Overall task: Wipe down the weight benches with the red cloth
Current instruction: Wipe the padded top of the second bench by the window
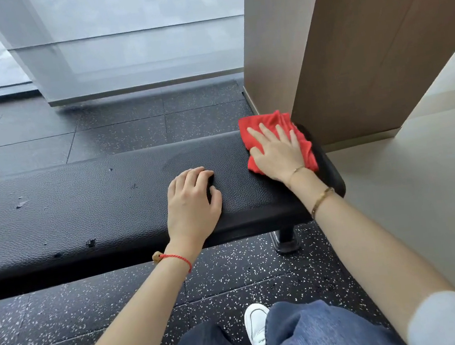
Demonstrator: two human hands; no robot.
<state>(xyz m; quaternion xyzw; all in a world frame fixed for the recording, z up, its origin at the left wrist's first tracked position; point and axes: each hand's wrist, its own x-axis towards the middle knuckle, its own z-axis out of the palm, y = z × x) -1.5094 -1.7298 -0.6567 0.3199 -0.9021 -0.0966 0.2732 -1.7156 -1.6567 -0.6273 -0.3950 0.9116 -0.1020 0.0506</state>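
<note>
The right hand (277, 152) is pressing the soft, limp cloth (272, 126) flat-fingered at the bench (80, 209) end, gripping nothing, while the left hand (192, 200) is resting loosely curled beside it.

Black padded bench (95, 207), scuffed; red cloth (272, 126) at right end; speckled floor (66, 318) beneath.
</note>
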